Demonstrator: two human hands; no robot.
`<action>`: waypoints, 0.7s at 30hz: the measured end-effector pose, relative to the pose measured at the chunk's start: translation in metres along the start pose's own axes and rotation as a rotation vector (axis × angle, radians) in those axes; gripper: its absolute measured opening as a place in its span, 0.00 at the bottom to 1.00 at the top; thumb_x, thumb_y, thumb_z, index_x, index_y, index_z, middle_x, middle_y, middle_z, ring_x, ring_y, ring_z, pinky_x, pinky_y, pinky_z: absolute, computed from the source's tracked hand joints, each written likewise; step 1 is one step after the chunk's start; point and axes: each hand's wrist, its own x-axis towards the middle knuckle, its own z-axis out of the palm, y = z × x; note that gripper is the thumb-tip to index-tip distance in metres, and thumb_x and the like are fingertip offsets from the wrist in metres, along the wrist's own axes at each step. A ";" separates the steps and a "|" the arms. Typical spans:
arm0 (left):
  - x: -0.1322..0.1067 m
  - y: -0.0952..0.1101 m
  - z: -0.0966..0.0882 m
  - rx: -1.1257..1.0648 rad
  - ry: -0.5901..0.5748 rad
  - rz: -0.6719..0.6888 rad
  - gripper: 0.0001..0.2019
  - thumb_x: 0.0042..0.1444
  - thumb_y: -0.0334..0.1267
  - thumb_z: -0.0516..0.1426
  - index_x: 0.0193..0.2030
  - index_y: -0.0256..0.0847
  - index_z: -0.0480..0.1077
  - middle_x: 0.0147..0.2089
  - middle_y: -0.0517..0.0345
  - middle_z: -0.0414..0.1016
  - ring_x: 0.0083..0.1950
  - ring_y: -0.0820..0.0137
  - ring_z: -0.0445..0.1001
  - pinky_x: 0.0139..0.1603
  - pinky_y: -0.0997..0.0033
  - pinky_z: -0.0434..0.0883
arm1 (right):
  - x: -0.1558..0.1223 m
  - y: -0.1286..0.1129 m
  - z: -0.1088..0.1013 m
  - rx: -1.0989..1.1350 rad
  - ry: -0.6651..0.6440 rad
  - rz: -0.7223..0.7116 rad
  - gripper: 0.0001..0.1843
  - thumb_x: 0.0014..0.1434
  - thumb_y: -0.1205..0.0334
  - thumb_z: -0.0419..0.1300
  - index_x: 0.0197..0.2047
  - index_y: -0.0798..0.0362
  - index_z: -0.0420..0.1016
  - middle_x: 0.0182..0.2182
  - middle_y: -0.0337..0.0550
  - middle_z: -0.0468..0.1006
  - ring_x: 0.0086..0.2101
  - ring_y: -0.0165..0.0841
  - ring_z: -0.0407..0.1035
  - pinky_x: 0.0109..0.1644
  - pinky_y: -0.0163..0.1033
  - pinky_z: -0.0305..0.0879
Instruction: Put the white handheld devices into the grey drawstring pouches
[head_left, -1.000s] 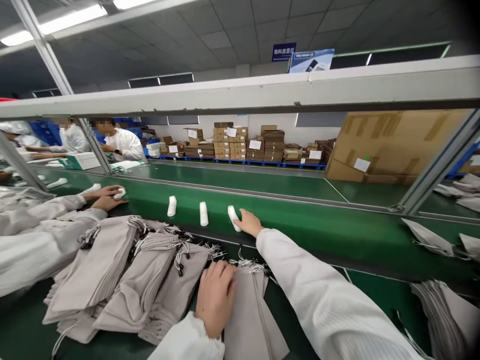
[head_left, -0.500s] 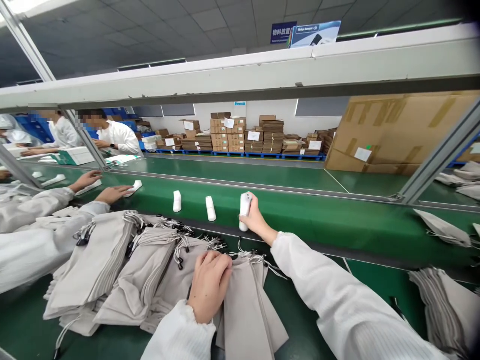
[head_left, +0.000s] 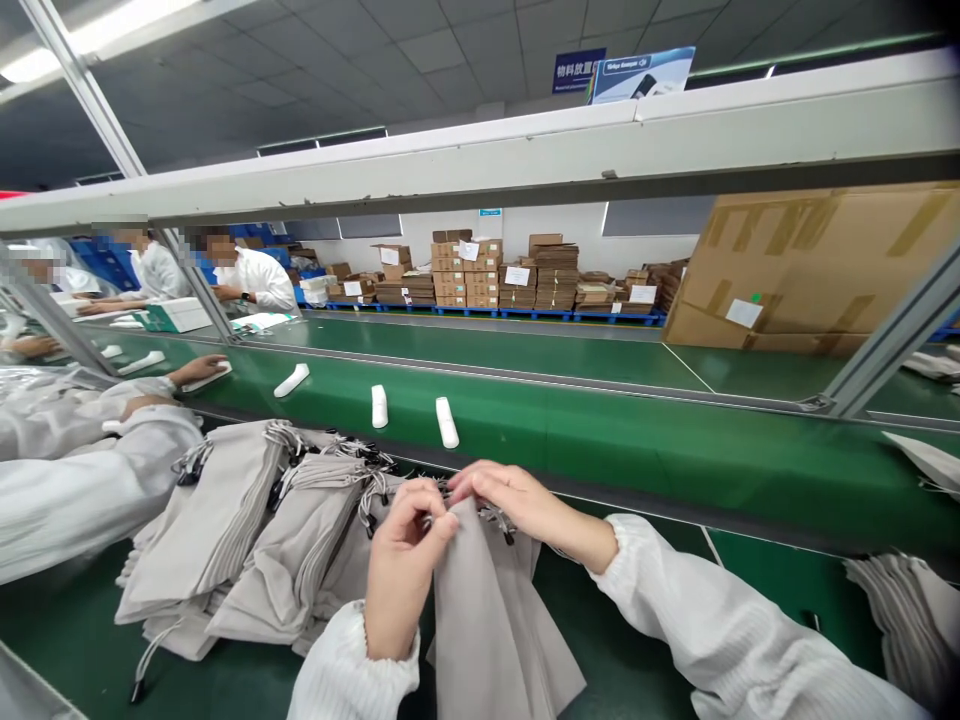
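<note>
Factory floor under a grey panel ceiling (head_left: pixel 420 70), with a pale overhead shelf rail (head_left: pixel 480 150) running across the view and stacked cardboard cartons (head_left: pixel 469 275) on blue pallets (head_left: pixel 487 313) along the far wall. Just right of those, one large taped carton (head_left: pixel 787 270) beyond a green conveyor belt (head_left: pixel 600 450). On the nearer stretch of belt, three white oblong items, one lying aslant (head_left: pixel 292 380), one upright (head_left: pixel 379 406), one tilted (head_left: pixel 447 422), all well apart from one another. Across the far belt, two white-coated co-workers (head_left: pixel 251 282) beside a white-and-green box (head_left: pixel 176 316). At far left, a co-worker's hand (head_left: pixel 199 372) resting on another white item (head_left: pixel 214 376), and white sleeves (head_left: pixel 82 490) alongside. Both of the person's own hands together at the top of a grey drawstring pouch (head_left: pixel 487 620), hanging upright just beyond the near belt edge: left hand (head_left: pixel 405 560) with thumb and fingers pinched on the pouch's top edge; right hand (head_left: pixel 525 505) with fingers laid over that edge, touching the left fingers, its clamp impossible to tell. Dark cord ends close by the fingertips. Just left of the hands, an overlapping pile of grey pouches (head_left: pixel 247 530); at lower right, a separate stack of pouches (head_left: pixel 900 620).
</note>
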 end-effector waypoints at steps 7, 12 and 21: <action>0.009 0.008 -0.025 -0.201 0.236 -0.164 0.17 0.47 0.43 0.70 0.28 0.38 0.67 0.39 0.59 0.67 0.33 0.77 0.64 0.28 0.81 0.62 | -0.013 -0.035 -0.036 -0.289 -0.347 0.130 0.14 0.69 0.54 0.54 0.39 0.55 0.74 0.27 0.36 0.69 0.26 0.26 0.59 0.31 0.32 0.56; 0.010 0.002 -0.031 -0.319 0.277 -0.165 0.16 0.57 0.51 0.63 0.35 0.42 0.67 0.31 0.64 0.62 0.24 0.80 0.54 0.21 0.82 0.53 | -0.026 -0.065 -0.071 0.167 -0.210 0.090 0.19 0.68 0.49 0.57 0.33 0.55 0.68 0.18 0.26 0.48 0.19 0.22 0.39 0.22 0.32 0.36; -0.007 -0.046 -0.007 0.618 -0.264 0.086 0.08 0.57 0.29 0.55 0.39 0.43 0.73 0.42 0.53 0.74 0.45 0.60 0.73 0.45 0.60 0.70 | 0.005 -0.043 -0.084 -0.399 0.709 -0.271 0.17 0.70 0.53 0.51 0.56 0.52 0.69 0.26 0.36 0.69 0.24 0.29 0.61 0.30 0.35 0.59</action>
